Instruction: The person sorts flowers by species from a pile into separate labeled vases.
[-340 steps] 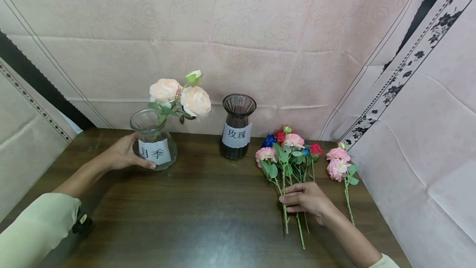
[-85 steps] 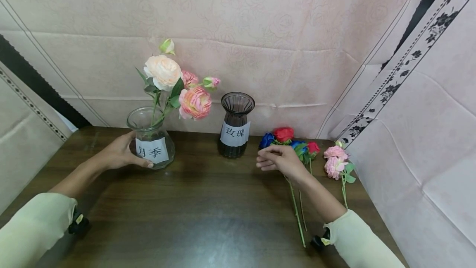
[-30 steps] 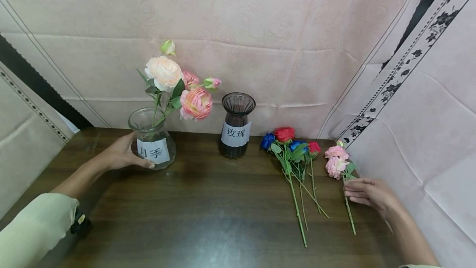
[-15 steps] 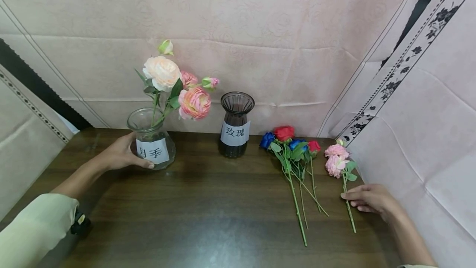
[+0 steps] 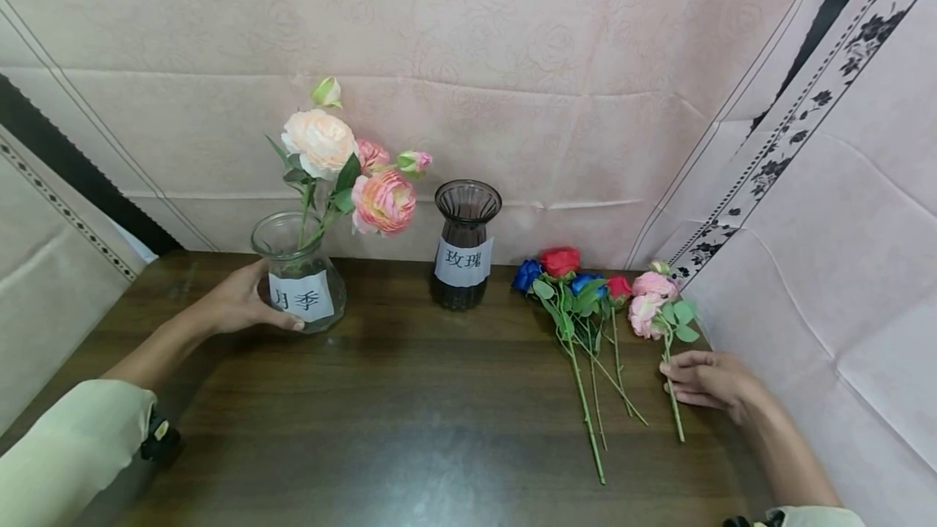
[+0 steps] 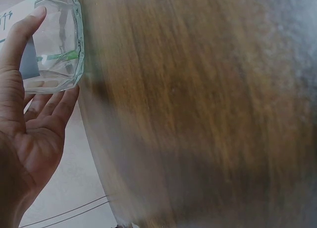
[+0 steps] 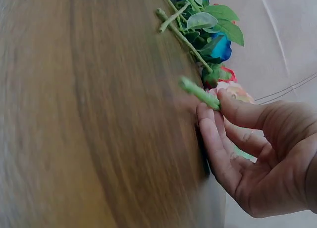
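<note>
My left hand (image 5: 237, 301) grips a clear glass vase (image 5: 335, 299) with a paper label, thumb in front and the other fingers behind it. A cream flower (image 5: 319, 143) and a pink-yellow flower (image 5: 384, 202) stand in this vase. At the far right, my right hand (image 5: 710, 381) pinches the green stem of a pink flower (image 5: 647, 311) between thumb and fingers. In the right wrist view the cut end of its stem (image 7: 198, 93) sticks out past the fingertips, and its blooms are partly hidden behind the hand.
A dark glass vase (image 5: 463, 230) with a paper label stands near the table's back edge. Red roses (image 5: 560, 263) and blue roses (image 5: 527, 276) lie on the wooden table (image 5: 410, 405) between it and the right hand. Pale cloth (image 5: 512, 63) hangs behind and at both sides.
The pink-yellow flower has gone from the pile into the clear vase. My right hand has moved right to the single pink flower, pinched its stem and shifted it slightly left. Left hand unchanged.
</note>
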The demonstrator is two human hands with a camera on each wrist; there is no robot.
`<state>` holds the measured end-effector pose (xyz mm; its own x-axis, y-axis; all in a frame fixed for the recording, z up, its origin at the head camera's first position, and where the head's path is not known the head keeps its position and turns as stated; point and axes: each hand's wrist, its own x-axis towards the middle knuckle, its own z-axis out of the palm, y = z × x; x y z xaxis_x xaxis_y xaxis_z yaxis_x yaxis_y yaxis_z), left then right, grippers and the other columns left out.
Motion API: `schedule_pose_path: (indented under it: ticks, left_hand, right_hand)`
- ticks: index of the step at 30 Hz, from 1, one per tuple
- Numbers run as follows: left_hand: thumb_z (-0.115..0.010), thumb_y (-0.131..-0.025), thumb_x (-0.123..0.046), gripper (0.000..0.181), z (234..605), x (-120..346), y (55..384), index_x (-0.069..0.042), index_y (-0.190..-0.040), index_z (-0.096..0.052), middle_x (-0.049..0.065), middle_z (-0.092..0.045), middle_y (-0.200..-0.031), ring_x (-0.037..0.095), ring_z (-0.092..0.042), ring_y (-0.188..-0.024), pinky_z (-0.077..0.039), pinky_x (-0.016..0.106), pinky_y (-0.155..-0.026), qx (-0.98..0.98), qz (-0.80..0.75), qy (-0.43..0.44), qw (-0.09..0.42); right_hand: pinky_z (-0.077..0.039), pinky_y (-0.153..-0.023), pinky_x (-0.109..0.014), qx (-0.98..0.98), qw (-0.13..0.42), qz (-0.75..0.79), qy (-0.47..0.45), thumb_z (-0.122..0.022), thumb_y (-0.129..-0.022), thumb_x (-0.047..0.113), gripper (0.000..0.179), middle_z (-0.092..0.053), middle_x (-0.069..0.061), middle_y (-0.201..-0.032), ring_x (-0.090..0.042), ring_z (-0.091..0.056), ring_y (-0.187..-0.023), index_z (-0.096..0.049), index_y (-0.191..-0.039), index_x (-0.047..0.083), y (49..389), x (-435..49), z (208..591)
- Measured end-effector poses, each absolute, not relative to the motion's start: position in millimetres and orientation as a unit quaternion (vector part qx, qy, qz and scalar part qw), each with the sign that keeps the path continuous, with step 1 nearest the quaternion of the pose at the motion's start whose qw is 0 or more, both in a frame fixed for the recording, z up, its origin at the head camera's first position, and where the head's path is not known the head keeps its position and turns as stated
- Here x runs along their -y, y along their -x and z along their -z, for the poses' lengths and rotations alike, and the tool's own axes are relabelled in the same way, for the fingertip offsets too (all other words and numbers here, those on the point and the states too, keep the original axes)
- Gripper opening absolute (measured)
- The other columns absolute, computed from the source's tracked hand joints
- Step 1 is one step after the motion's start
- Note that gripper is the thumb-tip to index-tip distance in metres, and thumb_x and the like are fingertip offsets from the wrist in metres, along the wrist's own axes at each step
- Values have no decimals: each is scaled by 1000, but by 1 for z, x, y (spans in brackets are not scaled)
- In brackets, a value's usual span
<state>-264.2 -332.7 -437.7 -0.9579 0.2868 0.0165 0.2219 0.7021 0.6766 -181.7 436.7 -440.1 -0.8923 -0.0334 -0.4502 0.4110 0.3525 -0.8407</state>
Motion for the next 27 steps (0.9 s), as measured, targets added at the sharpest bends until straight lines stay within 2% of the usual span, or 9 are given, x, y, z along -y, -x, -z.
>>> schedule_pose_path:
  ticks: [6, 10, 18, 27]
  left_hand:
    - [-105, -81, -32, 114, 438, 333, 265, 5, -166, -38, 25, -71, -143, 39, -70, -130, -56, 28, -100, -919, -365, -140, 45]
    - [-105, -81, -31, 112, 438, 333, 266, 4, -166, -40, 24, -72, -143, 38, -70, -130, -55, 23, -97, -918, -369, -142, 44]
    - [-105, -82, -30, 112, 439, 332, 266, 3, -166, -39, 24, -72, -143, 36, -71, -129, -55, 21, -96, -916, -370, -144, 47]
    - [-104, -82, -28, 108, 440, 333, 266, 2, -164, -41, 22, -74, -139, 34, -72, -127, -55, 20, -95, -913, -378, -144, 47]
  right_hand:
    - [-69, -84, -28, -748, 197, 623, -121, -67, -112, 4, 9, -87, 3, -98, -11, -85, -90, -74, -118, 3, 183, -433, 439]
    - [-69, -85, -28, -731, 186, 646, -114, -65, -112, -1, 12, -87, 3, -99, -11, -84, -90, -75, -116, 4, 183, -428, 439]
    - [-68, -87, -26, -711, 160, 676, -109, -61, -112, -4, 26, -86, 5, -99, -10, -84, -91, -80, -107, 13, 183, -416, 438]
    - [-68, -91, -26, -691, 135, 704, -95, -63, -112, -1, 25, -87, 1, -100, -9, -84, -94, -81, -106, 15, 189, -399, 432]
